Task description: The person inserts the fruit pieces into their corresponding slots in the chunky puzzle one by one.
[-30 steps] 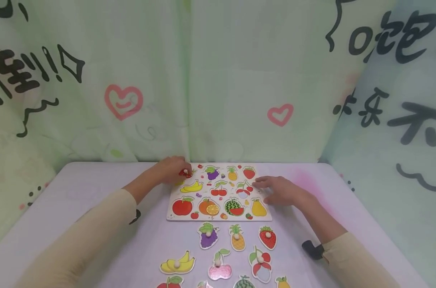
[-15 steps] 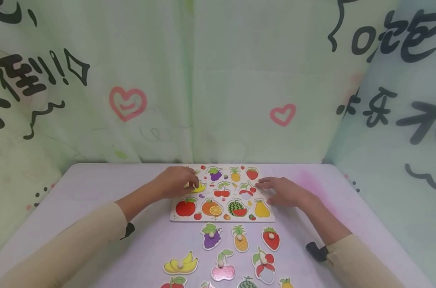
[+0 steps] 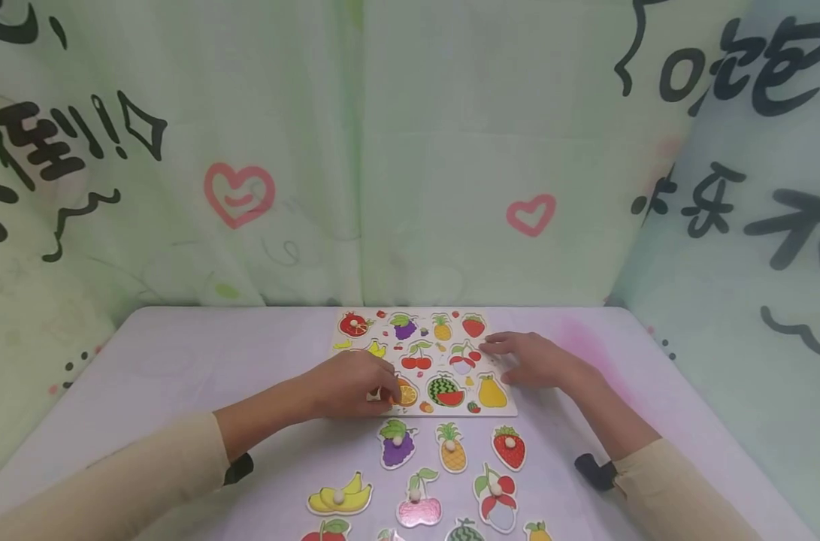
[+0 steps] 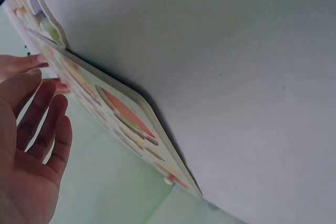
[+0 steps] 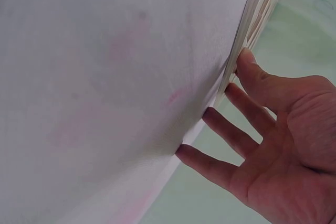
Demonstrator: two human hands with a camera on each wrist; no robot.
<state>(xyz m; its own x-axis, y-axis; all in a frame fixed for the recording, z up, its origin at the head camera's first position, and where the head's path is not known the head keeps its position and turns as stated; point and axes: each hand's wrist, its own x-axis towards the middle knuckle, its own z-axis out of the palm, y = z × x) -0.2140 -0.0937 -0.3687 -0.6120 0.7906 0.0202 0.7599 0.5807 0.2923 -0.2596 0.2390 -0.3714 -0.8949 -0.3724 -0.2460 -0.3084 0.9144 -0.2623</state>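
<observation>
A wooden fruit puzzle board (image 3: 450, 411) lies at the back of the table. In its far left slot sits the pomegranate piece (image 3: 354, 324), its small knob (image 4: 169, 179) showing in the left wrist view. My left hand (image 3: 354, 382) hovers over the board's near left part, covering the printed apple and some of the orange. Its fingers are loosely bent, with nothing held, in the left wrist view. At the board's right edge is my right hand (image 3: 534, 361). Its thumb and index finger touch that edge, while the other fingertips (image 5: 185, 150) rest on the table.
In front of the board lie several knobbed fruit pieces: grapes (image 3: 397, 445), pineapple (image 3: 453, 457), strawberry (image 3: 509, 452), bananas (image 3: 342, 499), cherries (image 3: 419, 512) and others cut off by the frame. A printed curtain (image 3: 437, 188) hangs behind the white-covered table (image 3: 213, 353).
My left hand has let go of the pomegranate piece and moved toward me, from the board's far left corner to its near left part. The right hand has stayed at the edge.
</observation>
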